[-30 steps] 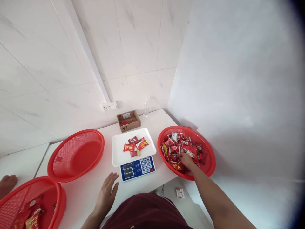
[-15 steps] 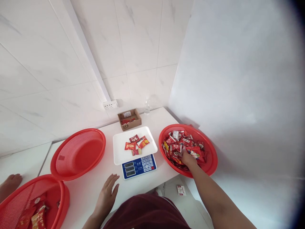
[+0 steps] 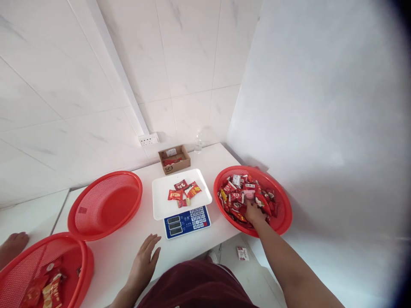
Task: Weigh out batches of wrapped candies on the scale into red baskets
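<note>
My right hand (image 3: 255,214) reaches into the red basket (image 3: 285,220) on the right, among many wrapped candies. Its fingers are bent at a pink candy packet (image 3: 248,194) and seem to pinch it; the fingertips are partly hidden. My left hand (image 3: 144,261) is open over the table's front edge, fingers stretched, holding nothing. Between the hands stands a digital scale (image 3: 187,223) with a white tray (image 3: 163,207). On that tray lie a dark red candy (image 3: 180,185), a red and yellow packet (image 3: 193,189), a red packet (image 3: 175,195) and a smaller red-and-gold candy (image 3: 184,202).
A second red basket (image 3: 136,201) stands left of the scale. Nearer me at lower left, another red basket (image 3: 86,273) holds several packets. Beside it is another person's hand (image 3: 14,244). A cardboard box (image 3: 175,160) and a clear bottle (image 3: 198,144) stand behind.
My right hand has shifted slightly among the candies, and the pink packet at its fingers now shows more fully. My left hand and the candies on the tray stay put.
</note>
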The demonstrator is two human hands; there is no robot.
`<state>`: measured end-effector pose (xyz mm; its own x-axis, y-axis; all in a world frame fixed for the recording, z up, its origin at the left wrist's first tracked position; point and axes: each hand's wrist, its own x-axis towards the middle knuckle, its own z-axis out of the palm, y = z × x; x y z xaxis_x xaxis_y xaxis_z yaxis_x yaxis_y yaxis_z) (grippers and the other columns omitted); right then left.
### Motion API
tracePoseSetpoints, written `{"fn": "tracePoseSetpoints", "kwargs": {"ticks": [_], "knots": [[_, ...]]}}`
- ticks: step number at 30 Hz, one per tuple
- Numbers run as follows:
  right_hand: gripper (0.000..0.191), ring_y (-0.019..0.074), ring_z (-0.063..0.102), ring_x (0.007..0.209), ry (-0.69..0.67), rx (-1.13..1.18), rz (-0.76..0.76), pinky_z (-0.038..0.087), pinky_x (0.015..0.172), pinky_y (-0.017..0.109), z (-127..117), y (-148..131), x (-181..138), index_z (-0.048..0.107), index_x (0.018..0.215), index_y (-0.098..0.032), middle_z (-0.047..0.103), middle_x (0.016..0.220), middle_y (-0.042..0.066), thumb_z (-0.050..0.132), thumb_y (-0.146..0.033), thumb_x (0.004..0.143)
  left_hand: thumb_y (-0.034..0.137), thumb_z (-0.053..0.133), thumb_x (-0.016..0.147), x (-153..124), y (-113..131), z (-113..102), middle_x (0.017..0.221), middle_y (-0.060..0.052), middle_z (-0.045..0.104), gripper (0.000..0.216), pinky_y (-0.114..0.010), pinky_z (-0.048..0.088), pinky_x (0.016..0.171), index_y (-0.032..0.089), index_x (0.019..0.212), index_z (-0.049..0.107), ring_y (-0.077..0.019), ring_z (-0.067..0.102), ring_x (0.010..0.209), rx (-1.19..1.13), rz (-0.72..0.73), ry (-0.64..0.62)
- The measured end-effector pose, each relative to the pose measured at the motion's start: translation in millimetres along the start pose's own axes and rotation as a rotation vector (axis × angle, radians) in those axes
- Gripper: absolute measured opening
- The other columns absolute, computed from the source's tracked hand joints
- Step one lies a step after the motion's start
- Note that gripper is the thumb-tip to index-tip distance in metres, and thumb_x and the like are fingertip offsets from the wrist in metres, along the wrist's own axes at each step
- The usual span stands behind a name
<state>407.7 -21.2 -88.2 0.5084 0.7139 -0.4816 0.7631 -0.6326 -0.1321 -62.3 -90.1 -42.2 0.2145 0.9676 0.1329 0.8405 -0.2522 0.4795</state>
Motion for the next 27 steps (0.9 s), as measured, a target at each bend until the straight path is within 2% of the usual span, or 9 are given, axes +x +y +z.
{"fn": "tracePoseSetpoints", "kwargs": {"ticks": [2,6,9,11,15,19,21,24,27], "knots": [[0.063,0.036,0.043,0.125,0.02,0.119,-0.037,0.033,0.097,0.058,1,4,4,0.023,0.145,-0.022,0.034,0.144,0.022,0.039,-0.024,0.085,0.034,0.047,0.085,-1,-1,1,0.115,-0.006,0.068,0.032,-0.042,0.052,0.093,0.025,0.11,0.066,-0.0246,0.058,0.116,0.001,0.003,0.001],[0.058,0.0352,0.045,0.125,0.05,0.504,-0.001,0.033,0.1,0.052,-1,10,10,0.037,0.139,-0.013,0.049,0.132,0.024,0.044,-0.03,0.084,0.034,0.047,0.085,-3,-2,2,0.115,-0.006,0.068,0.031,-0.041,0.053,0.092,0.025,0.108,0.067,-0.0247,0.059,0.115,0.007,0.014,0.013],[0.051,0.0331,0.056,0.112,0.006,0.614,-0.036,0.042,0.094,0.045,-8,12,9,0.052,0.125,-0.011,0.064,0.11,0.02,0.054,-0.024,0.076,0.034,0.046,0.086,-3,-1,2,0.115,-0.007,0.068,0.031,-0.042,0.054,0.091,0.025,0.108,0.067,-0.025,0.059,0.114,0.008,0.024,0.01],[0.045,0.0292,0.063,0.099,-0.027,0.698,-0.062,0.049,0.086,0.039,-14,14,6,0.059,0.115,-0.012,0.069,0.099,0.015,0.058,-0.018,0.071,0.034,0.045,0.086,-2,0,2,0.114,-0.007,0.068,0.032,-0.041,0.054,0.09,0.025,0.108,0.067,-0.025,0.059,0.114,0.006,0.032,0.002],[0.038,0.0206,0.067,0.088,-0.053,0.895,-0.074,0.055,0.074,0.032,-23,19,-3,0.059,0.11,-0.018,0.07,0.1,0.008,0.057,-0.018,0.072,0.034,0.044,0.087,0,2,3,0.115,-0.006,0.067,0.032,-0.04,0.054,0.091,0.025,0.108,0.066,-0.0242,0.059,0.114,-0.004,0.051,-0.021],[0.028,0.0165,0.066,0.078,-0.117,1.168,0.053,0.054,0.062,0.027,-29,20,-11,0.059,0.102,-0.021,0.068,0.104,0.007,0.057,-0.022,0.074,0.034,0.045,0.087,2,3,3,0.116,-0.006,0.067,0.031,-0.039,0.053,0.092,0.025,0.108,0.066,-0.0236,0.059,0.114,-0.021,0.058,-0.034],[0.025,0.0158,0.065,0.073,-0.123,1.194,0.079,0.051,0.057,0.025,-32,17,-16,0.059,0.099,-0.021,0.069,0.101,0.007,0.058,-0.025,0.074,0.033,0.046,0.086,2,4,1,0.116,-0.007,0.067,0.031,-0.04,0.052,0.093,0.025,0.108,0.066,-0.0237,0.059,0.114,-0.046,0.055,-0.049],[0.031,0.0177,0.065,0.076,-0.085,1.174,-0.018,0.05,0.056,0.025,-36,1,-28,0.06,0.099,-0.021,0.069,0.098,0.006,0.061,-0.033,0.071,0.03,0.049,0.083,2,10,-4,0.117,-0.007,0.066,0.03,-0.042,0.049,0.097,0.025,0.107,0.067,-0.0243,0.057,0.116,-0.127,0.002,-0.092],[0.041,0.0204,0.066,0.085,-0.13,1.182,-0.207,0.051,0.06,0.026,-38,-36,-56,0.06,0.103,-0.022,0.069,0.097,0.006,0.066,-0.041,0.068,0.031,0.052,0.081,5,25,-13,0.116,-0.007,0.067,0.028,-0.041,0.046,0.099,0.025,0.105,0.067,-0.0241,0.058,0.114,-0.292,-0.148,-0.142]]}}
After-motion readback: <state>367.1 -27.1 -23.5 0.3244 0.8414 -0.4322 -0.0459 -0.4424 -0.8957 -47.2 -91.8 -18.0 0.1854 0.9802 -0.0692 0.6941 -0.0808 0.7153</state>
